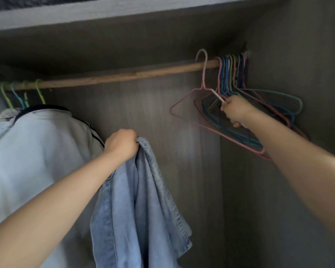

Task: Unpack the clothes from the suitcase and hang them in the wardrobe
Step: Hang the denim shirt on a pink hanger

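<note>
- Left hand [122, 145] gripped the soft, limp denim shirt [135, 209] by its bunched top, inside the wardrobe.
- Right hand [235, 112] pinched the light, stiff pink hanger [202, 82], unhooked from the rail [114, 77].

There was a single view, from a wide-angle camera worn on the person's head. It faced forward into the open wardrobe [182, 113] and tilted slightly upward, so that the underside of the top shelf [124, 14] crossed the top of the frame. The wooden rail [114, 77] ran across the upper half, bowed by the lens and sloping up to the right. The camera stood near: both forearms entered from the lower corners, and the left hand [122, 145] and right hand [235, 112] sat mid-frame, at arm's reach from the lens. The wardrobe's right side wall [298, 55] filled the right edge. No second view shared the scene.
</note>
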{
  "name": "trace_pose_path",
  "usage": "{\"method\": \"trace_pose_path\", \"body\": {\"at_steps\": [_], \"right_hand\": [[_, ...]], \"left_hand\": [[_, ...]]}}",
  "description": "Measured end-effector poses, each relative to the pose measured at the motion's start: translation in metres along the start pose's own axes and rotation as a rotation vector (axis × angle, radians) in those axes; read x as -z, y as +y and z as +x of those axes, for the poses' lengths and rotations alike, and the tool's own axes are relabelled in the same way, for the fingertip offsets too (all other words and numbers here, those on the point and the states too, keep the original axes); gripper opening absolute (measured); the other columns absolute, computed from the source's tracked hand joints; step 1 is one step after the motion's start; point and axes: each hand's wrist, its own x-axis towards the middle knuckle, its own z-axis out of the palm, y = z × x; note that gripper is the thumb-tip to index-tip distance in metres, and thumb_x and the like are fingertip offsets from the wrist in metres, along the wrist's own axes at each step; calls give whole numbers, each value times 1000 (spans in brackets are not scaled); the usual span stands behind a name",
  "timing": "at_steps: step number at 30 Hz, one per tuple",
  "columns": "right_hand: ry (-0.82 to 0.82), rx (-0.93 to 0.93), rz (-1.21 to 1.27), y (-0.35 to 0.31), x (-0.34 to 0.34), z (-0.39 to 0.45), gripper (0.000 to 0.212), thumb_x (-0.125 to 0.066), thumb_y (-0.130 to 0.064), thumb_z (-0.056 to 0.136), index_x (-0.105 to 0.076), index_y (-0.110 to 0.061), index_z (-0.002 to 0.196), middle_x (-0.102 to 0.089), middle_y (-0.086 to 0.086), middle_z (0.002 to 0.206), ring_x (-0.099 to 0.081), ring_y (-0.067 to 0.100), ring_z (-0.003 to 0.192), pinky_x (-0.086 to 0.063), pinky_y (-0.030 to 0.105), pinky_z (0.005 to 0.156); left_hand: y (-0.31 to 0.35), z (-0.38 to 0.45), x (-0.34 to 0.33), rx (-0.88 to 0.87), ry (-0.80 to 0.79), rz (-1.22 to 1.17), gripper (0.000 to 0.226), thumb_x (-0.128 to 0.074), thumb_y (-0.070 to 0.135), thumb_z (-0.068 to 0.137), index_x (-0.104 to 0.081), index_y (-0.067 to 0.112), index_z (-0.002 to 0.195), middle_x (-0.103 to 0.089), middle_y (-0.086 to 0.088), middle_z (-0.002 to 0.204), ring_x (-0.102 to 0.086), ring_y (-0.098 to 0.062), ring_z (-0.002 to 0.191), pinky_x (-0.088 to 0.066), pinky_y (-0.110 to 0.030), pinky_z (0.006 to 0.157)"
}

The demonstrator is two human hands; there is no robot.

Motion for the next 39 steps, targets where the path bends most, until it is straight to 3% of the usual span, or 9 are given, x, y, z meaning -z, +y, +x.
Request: {"method": "trace_pose_path", "body": {"at_steps": [5,10,14,17,21,25,28,34,39], "right_hand": [[-86,139,320,-14,2,-19,34,-33,-15,99,-36,-15,66,-30,-2,36,-23,9,28,-15,4,33],[-235,137,630,17,-28,-59,40,-43,-13,96,-31,-12,58,-24,-7,28,-19,2,22,-15,7,31],[-392,-35,840,26,-85,-79,27,-50,-12,90,-42,-12,65,-41,-5,33,-33,4,26,-31,10,32],[-585,-198,945,8,-118,-90,25,-48,-22,92,-46,-16,68,-40,-7,33,-29,2,24,-26,7,30],[-520,-42,681,-8,-142,-102,27,-45,-22,96,-48,-17,69,-30,-8,29,-21,0,21,-14,8,28],[-428,334,361,-12,-144,-103,24,-39,-7,97,-53,-15,79,-49,-6,35,-40,0,27,-27,6,32],[-468,380,357,-19,-142,-102,20,-39,3,94,-55,-9,98,-54,-17,38,-46,-3,33,-30,4,35],[-625,273,655,-34,-114,-95,61,-25,9,84,-69,-15,48,-36,-3,28,-22,3,24,-13,6,33],[-733,305,292,-34,-123,-101,50,-32,9,82,-66,-10,51,-30,0,28,-20,2,24,-13,4,36]], "left_hand": [[-18,0,13,74,19,-45,18,-48,5,81,-62,0,90,-62,-25,104,-59,-39,98,-45,-35,73],[-52,-8,27,118,7,20,24,-48,5,82,-64,1,98,-62,-24,108,-57,-38,103,-49,-36,82],[-72,-21,45,154,-5,82,21,-49,5,82,-65,0,95,-62,-24,106,-58,-39,100,-47,-38,78],[-79,-33,57,191,-15,126,12,-49,7,84,-60,5,84,-61,-21,106,-57,-38,98,-40,-33,68],[-87,-49,66,269,-58,203,8,-50,11,85,-57,9,85,-59,-15,103,-54,-32,91,-37,-30,67],[-103,-62,68,314,-76,253,6,-49,10,86,-54,8,83,-58,-14,103,-52,-32,86,-36,-30,66],[-114,-67,67,340,-84,281,12,-49,12,86,-58,6,92,-57,-16,107,-56,-35,98,-39,-31,68],[-148,-80,67,425,-136,300,16,-50,14,85,-58,6,96,-57,-15,109,-57,-34,101,-43,-31,75],[-152,-89,72,420,-101,329,24,-53,11,81,-61,0,100,-58,-22,114,-56,-38,106,-45,-34,78]]}}
